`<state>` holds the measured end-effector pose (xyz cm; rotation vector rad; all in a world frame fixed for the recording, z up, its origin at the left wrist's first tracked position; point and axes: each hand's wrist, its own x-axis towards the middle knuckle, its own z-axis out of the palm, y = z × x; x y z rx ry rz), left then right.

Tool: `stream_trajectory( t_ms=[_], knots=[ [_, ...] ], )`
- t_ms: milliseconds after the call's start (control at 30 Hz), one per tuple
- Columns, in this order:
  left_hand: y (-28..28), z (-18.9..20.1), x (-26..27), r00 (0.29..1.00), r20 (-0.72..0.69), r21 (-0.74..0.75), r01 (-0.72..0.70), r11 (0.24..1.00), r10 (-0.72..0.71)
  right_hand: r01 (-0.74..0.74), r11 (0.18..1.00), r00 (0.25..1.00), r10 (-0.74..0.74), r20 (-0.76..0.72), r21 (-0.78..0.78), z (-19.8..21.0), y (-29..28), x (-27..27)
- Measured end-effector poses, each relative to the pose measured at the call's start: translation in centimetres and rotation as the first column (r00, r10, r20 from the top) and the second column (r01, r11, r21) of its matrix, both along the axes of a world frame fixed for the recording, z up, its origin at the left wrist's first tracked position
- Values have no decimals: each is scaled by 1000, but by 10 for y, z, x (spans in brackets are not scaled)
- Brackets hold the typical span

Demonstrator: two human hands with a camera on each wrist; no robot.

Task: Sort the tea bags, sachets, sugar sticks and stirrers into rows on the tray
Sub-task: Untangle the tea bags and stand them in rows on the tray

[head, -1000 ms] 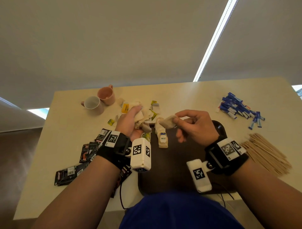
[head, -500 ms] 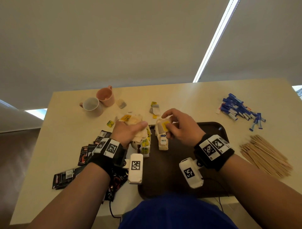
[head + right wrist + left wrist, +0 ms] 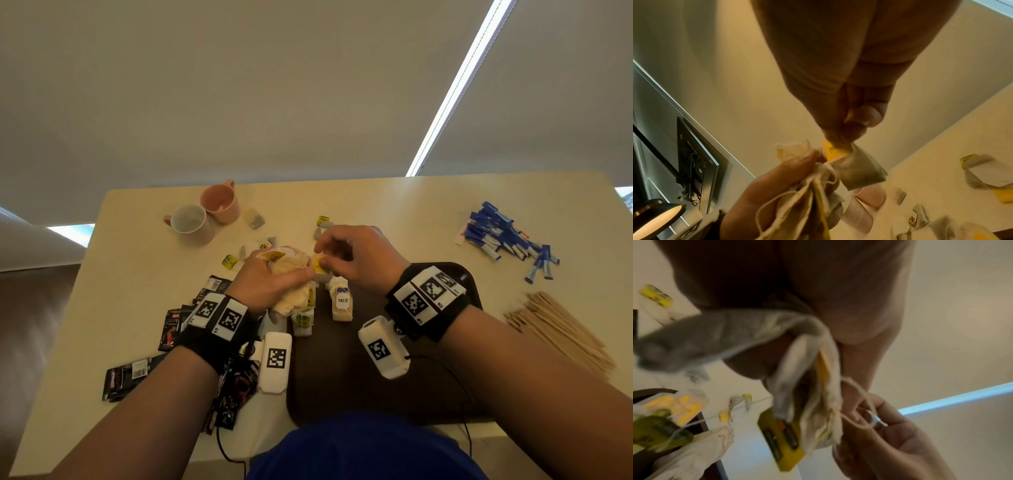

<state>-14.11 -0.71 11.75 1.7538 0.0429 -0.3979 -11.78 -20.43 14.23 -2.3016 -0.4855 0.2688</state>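
From the head view, the left hand [image 3: 270,281] is curled around a crumpled bunch of tea bags [image 3: 291,274], held just above the far left corner of the tray [image 3: 359,377]. The right hand [image 3: 356,260] sits right beside it, thumb and forefinger pinched on a yellow tag [image 3: 320,265] at the edge of the bunch. Two tea bags lie on the tray just below the hands, one with a white label [image 3: 342,303] and one with a green tag [image 3: 303,320]. A few loose tea bags [image 3: 253,217] are scattered on the tabletop [image 3: 394,205] beyond the hands. Dark sachets [image 3: 126,377] lie in a loose heap left of the tray; too overlapped to count. Blue sugar sticks [image 3: 503,236] are piled at the far right, and wooden stirrers [image 3: 558,329] lie bundled near the right forearm. Two mugs [image 3: 205,216] stand at the far left.

In the left wrist view, the left hand [image 3: 818,288] grips the bunch of tea bags [image 3: 813,369], with strings and a yellow tag [image 3: 781,439] dangling; the right hand [image 3: 890,443] reaches in from below, its fingers at a loop of string.

In the right wrist view, the right hand [image 3: 849,81] pinches a yellow tag [image 3: 833,151] with a grey tea bag [image 3: 859,170] hanging under it, touching the bunch held in the left hand [image 3: 777,186].
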Motion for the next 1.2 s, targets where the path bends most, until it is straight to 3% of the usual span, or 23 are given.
stream_trajectory(
  t_ms=[200, 300, 367, 433, 533, 733, 900, 1200],
  knots=[
    [15, -8, 3, 998, 7, 89, -64, 994, 64, -4, 984, 998, 15, -59, 178, -16, 20, 1],
    [24, -12, 8, 990, 12, 114, -142, 983, 141, 237, 924, 951, -158, -265, 299, -42, 24, 2],
    [29, -13, 12, 986, 4, 126, -169, 978, 169, 341, 931, 896, -280, -345, 130, -70, 27, -1],
    [33, -15, 15, 987, -7, 140, -161, 977, 163, 247, 959, 892, -281, -354, -137, -95, 33, -6],
    [38, -17, 21, 985, -24, 154, -164, 974, 169, 160, 943, 861, -278, -425, -293, -114, 49, -12],
    [44, -20, 25, 988, -31, 170, -146, 975, 153, 267, 898, 825, -400, -399, -349, -129, 67, -9],
    [49, -24, 25, 984, -62, 199, -149, 969, 164, 374, 878, 762, -474, -440, -299, -135, 65, -8],
    [47, -32, 24, 981, -80, 207, -159, 965, 179, 227, 911, 839, -363, -406, -345, -129, 62, -9]
  ],
)
